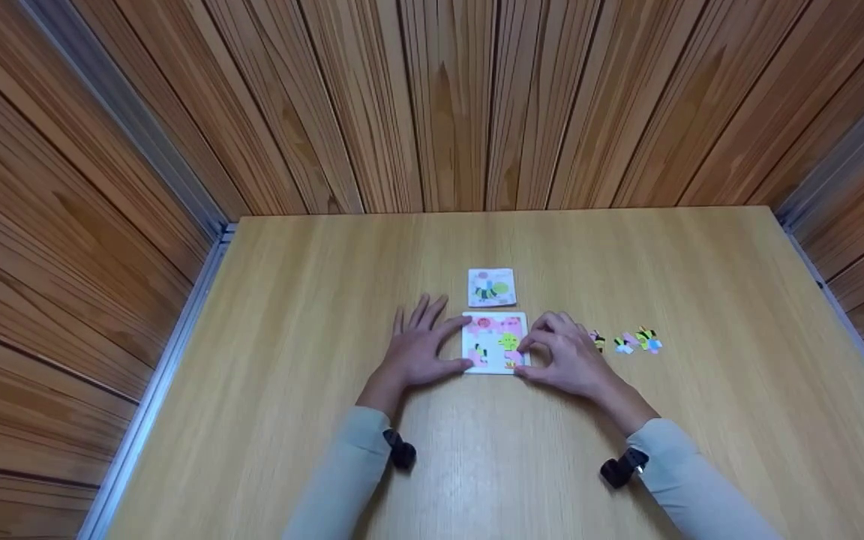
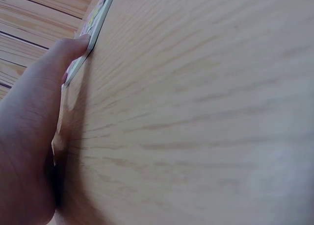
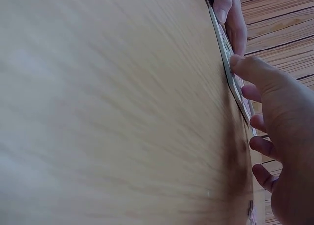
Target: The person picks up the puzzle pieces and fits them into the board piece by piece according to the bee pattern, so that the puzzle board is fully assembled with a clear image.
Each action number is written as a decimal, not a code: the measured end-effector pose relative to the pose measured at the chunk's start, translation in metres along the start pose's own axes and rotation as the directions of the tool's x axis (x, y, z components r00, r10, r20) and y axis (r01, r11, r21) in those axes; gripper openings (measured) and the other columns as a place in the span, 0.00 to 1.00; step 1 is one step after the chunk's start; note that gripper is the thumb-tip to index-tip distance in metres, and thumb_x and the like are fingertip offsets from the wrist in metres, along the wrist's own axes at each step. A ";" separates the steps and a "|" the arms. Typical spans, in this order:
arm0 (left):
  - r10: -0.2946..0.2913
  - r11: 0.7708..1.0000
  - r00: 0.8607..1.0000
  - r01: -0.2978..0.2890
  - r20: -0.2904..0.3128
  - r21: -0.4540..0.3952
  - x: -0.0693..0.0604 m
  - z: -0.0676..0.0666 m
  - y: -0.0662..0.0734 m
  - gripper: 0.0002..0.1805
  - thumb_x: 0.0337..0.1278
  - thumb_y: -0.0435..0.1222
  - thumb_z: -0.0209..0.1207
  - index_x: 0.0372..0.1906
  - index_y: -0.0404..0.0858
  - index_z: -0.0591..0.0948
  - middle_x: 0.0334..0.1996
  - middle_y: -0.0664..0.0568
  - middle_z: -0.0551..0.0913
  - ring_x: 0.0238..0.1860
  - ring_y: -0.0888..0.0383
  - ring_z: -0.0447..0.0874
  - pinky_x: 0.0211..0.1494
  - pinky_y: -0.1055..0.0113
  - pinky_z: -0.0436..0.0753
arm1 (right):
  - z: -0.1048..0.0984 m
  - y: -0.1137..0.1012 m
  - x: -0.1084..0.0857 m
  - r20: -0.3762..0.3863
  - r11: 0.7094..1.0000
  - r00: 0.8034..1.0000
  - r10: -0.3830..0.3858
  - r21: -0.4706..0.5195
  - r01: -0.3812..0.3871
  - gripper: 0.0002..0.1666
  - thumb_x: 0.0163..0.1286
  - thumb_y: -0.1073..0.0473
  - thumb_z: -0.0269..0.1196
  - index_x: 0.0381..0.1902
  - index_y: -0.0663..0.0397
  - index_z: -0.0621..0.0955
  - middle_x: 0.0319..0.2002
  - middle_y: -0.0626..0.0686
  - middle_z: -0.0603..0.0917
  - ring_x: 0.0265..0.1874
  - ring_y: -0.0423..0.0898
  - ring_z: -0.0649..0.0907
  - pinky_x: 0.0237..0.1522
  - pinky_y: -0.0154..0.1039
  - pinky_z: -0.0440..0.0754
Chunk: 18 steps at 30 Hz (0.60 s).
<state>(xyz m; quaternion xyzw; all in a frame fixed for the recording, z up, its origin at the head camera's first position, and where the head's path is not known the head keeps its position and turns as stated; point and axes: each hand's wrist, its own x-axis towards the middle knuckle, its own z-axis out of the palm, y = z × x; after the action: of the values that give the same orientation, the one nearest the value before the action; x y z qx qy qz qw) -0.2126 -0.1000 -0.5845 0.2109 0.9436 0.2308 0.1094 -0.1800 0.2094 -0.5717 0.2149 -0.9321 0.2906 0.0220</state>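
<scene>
Left hand, fingers wide, touches the tray; right hand, fingers narrow (hold unclear), could brush pieces beside them askew.

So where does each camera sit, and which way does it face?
Head: on the person's head, facing forward and down at the table and puzzle; left hand, right hand and both sleeves show.
Left wrist: worn there, facing along the table; left hand shows.
Right wrist: worn there, facing along the table; right hand and part of the left show.
Both wrist views share the puzzle's edge.
</scene>
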 end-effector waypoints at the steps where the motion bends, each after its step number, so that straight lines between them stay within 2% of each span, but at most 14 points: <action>1: 0.001 1.000 1.000 -0.001 0.000 0.000 0.000 0.000 0.000 0.46 0.68 0.74 0.58 0.87 0.65 0.69 0.96 0.48 0.51 0.97 0.37 0.37 0.93 0.23 0.37 | 0.000 0.001 0.000 0.001 1.000 1.000 0.005 0.006 -0.005 0.16 0.65 0.46 0.85 0.45 0.42 0.93 0.54 0.52 0.84 0.57 0.54 0.80 0.58 0.52 0.75; 8: 0.012 1.000 1.000 -0.012 -0.006 -0.012 -0.002 -0.001 0.000 0.46 0.68 0.73 0.59 0.87 0.64 0.70 0.96 0.47 0.50 0.97 0.36 0.37 0.92 0.23 0.36 | 0.001 0.003 0.000 -0.001 0.999 1.000 0.008 0.043 -0.008 0.16 0.67 0.46 0.83 0.50 0.41 0.94 0.57 0.53 0.84 0.60 0.54 0.79 0.61 0.53 0.74; 18: 0.025 0.999 1.000 -0.025 -0.004 -0.032 -0.001 0.000 -0.002 0.46 0.68 0.71 0.60 0.87 0.63 0.70 0.96 0.46 0.50 0.96 0.35 0.36 0.92 0.21 0.34 | 0.001 0.004 0.001 0.012 1.000 1.000 0.005 0.031 -0.005 0.14 0.69 0.46 0.82 0.50 0.40 0.94 0.58 0.54 0.84 0.60 0.55 0.79 0.61 0.56 0.76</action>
<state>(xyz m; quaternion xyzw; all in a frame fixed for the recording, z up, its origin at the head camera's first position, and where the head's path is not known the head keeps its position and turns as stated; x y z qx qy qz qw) -0.2126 -0.1020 -0.5858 0.2206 0.9371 0.2477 0.1084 -0.1824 0.2109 -0.5746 0.2146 -0.9282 0.3037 0.0126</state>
